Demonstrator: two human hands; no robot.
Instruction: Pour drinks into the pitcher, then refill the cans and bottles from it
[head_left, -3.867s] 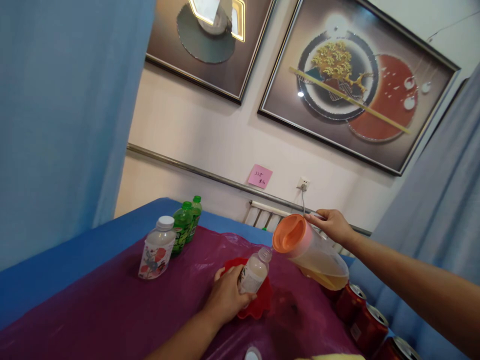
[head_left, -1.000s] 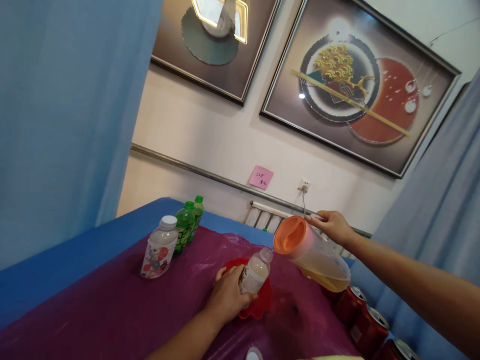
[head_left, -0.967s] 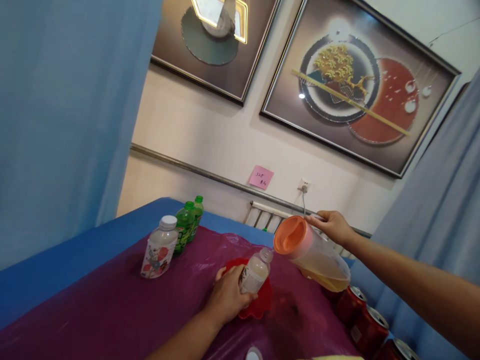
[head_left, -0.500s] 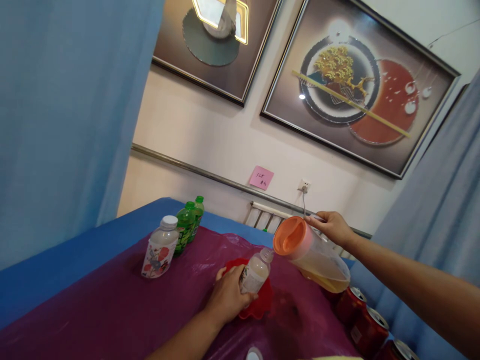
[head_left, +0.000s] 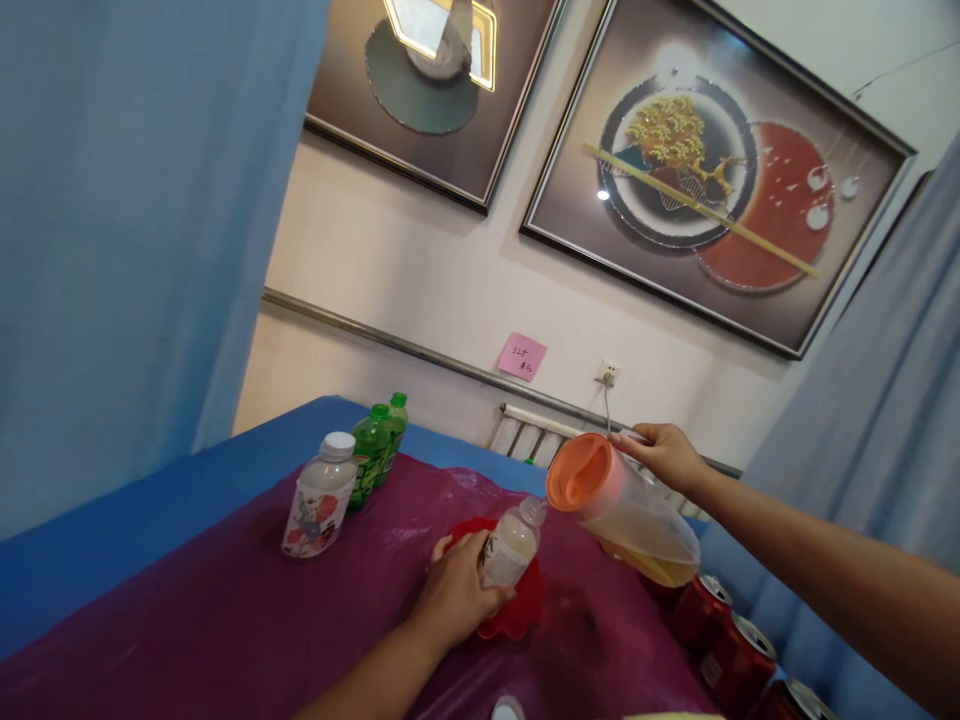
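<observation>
My left hand is wrapped round a small clear bottle with a label and pale contents, its neck uncapped. The bottle is tilted a little, over a red scalloped dish. My right hand grips the handle of a clear plastic pitcher with an orange lid. Yellowish liquid lies low in the pitcher, which is tipped to the left. Its lid edge is close beside the bottle's mouth. Whether liquid flows between them is too small to tell.
A white-capped bottle and two green bottles stand at the left on the purple sheet. Several red cans line the right edge. A white cap lies at the front. Blue curtains hang on both sides.
</observation>
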